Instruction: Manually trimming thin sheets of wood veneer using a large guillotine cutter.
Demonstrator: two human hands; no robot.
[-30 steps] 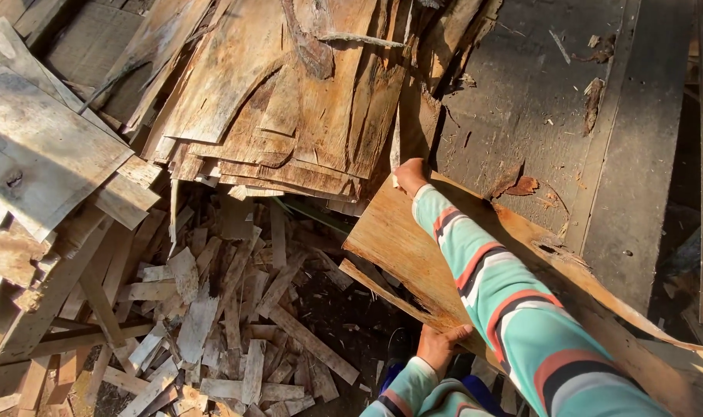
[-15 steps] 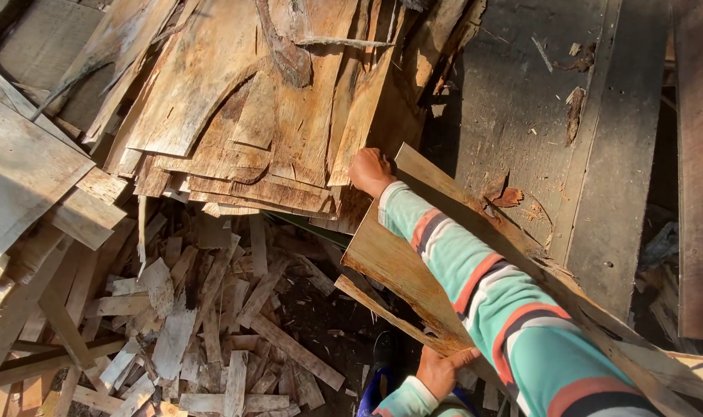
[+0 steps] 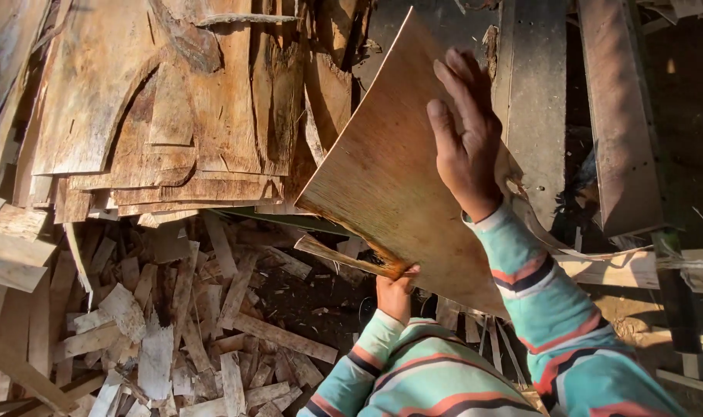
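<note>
I hold a thin, curved sheet of brown wood veneer [image 3: 390, 177] tilted in front of me. My right hand [image 3: 466, 135] lies flat on its upper face, fingers spread and pointing up. My left hand [image 3: 395, 292] grips the sheet's lower edge from below, where a narrow splintered strip [image 3: 344, 255] sticks out to the left. Both arms wear striped teal, orange and dark sleeves.
A stack of rough, curling veneer sheets [image 3: 166, 108] fills the upper left. Below it lies a heap of several short wood offcuts [image 3: 174, 324] on dark ground. Dark grey planks [image 3: 614, 116] stand at the right, with a pale board [image 3: 637, 266] beneath them.
The sheet has swung up from lying low to a steep tilt. My right hand moved from its far edge onto its face; the view came much closer.
</note>
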